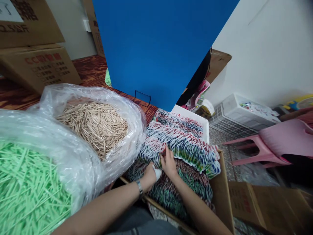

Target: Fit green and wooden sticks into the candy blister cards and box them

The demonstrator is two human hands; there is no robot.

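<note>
Rows of thin printed packets (193,147) with white edges stand close together in an open cardboard box (221,192) before me. My right hand (169,163) reaches into the nearer left row, thumb and fingers closing on the edge of a packet there. Just left of it, my left hand (149,179) is curled round a small white piece (157,173), whose kind I cannot make out. The left fingertips are mostly hidden. A darker layer of packets (171,192) lies beneath both forearms.
Left of the box, one clear bag holds thin tan sticks (97,125), another light green strips (29,189). A large blue panel (158,49) rises ahead. Pink plastic chair (286,143) and white crates (244,111) stand right; cartons (41,67) are stacked at left.
</note>
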